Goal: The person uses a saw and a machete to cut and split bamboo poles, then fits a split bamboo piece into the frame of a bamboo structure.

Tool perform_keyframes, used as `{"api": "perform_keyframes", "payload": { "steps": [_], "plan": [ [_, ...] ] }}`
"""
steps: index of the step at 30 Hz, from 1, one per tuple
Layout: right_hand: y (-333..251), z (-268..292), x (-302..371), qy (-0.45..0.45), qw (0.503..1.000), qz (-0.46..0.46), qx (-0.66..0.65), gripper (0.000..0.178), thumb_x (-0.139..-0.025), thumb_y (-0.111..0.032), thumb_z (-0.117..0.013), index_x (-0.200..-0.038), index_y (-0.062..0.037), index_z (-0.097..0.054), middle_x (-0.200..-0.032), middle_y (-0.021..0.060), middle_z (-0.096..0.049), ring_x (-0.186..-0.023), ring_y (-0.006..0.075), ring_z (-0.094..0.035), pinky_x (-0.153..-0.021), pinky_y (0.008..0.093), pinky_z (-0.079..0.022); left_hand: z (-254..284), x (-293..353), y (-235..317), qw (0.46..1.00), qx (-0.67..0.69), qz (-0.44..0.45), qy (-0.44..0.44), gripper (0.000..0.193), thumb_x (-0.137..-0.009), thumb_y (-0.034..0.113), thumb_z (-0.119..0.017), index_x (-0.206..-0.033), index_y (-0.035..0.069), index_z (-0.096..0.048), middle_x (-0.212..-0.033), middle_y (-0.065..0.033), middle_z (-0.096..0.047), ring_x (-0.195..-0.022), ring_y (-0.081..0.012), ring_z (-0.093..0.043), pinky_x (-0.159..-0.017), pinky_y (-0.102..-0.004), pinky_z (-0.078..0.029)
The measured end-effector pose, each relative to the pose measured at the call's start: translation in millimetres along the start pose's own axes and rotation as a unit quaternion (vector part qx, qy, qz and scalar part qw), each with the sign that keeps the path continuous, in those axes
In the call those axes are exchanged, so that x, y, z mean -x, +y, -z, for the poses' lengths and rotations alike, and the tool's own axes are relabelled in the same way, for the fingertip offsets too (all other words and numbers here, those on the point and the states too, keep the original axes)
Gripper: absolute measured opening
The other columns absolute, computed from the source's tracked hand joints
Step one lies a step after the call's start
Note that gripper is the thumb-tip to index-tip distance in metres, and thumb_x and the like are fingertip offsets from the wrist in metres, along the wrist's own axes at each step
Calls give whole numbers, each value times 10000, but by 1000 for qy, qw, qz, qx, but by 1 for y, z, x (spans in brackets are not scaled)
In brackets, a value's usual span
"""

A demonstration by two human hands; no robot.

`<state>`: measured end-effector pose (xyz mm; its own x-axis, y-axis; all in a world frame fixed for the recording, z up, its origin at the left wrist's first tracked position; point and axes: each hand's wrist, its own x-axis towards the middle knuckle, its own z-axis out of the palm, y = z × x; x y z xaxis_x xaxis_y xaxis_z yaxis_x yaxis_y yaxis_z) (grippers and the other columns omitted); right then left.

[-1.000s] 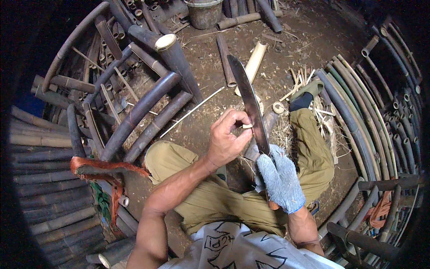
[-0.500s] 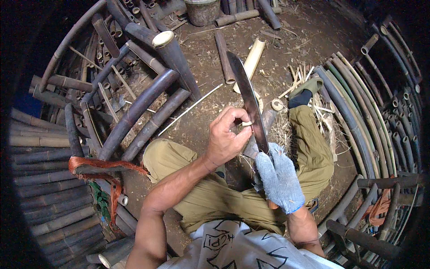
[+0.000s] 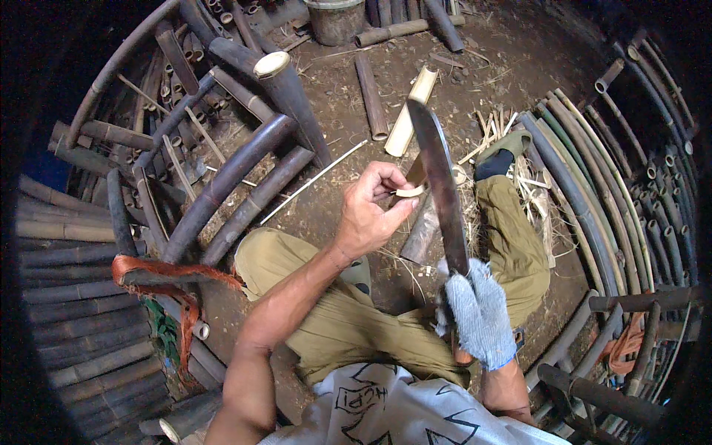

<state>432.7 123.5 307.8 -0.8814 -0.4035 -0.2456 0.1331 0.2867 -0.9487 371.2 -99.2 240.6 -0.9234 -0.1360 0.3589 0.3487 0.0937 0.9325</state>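
My bare left hand (image 3: 371,209) pinches a short, curved piece of split bamboo (image 3: 410,192) by its pale cut edge. A long, dark machete (image 3: 443,174) is gripped in my right hand (image 3: 480,315), which wears a grey knitted glove. Its blade points away from me and rises beside the bamboo piece, covering part of it. Below the glove shows the end of the brown handle. Under my hands, a dark bamboo length (image 3: 421,236) lies on the ground between my legs.
A bamboo frame with a thick upright post (image 3: 285,96) stands at left. Ahead lie a pale split bamboo (image 3: 411,119) and a brown length (image 3: 371,96), with a bucket (image 3: 335,22) beyond. Shavings cover the ground. Long poles (image 3: 586,178) curve along the right.
The machete and my right hand have shifted right, with the blade turned more upright. My left hand has tilted the bamboo piece, so more of its curved edge shows.
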Motion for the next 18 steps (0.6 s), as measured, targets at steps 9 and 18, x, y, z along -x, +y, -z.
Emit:
{"api": "perform_keyframes", "payload": {
  "steps": [9, 18],
  "plan": [
    [-16, 2, -33, -19, 998, 22, 50, 260, -1003, -254, -538, -1093, -16, -587, -671, 74, -580, -520, 171, -582, -495, 327, -463, 0, 1, 6, 990, -91, -100, -43, 247, -762, -53, -723, -977, 32, -636, -895, -80, -641, -838, -198, -635, -755, -317, -511],
    [-12, 1, -36, -28, 997, 45, 63, 267, -1001, -225, -528, -1134, -2, -593, -707, 100, -597, -550, 199, -600, -522, 359, -475, 1, 3, 13, 985, -123, -112, -48, 224, -754, -45, -712, -956, 35, -656, -870, -84, -633, -796, -209, -628, -716, -320, -497]
  ]
}}
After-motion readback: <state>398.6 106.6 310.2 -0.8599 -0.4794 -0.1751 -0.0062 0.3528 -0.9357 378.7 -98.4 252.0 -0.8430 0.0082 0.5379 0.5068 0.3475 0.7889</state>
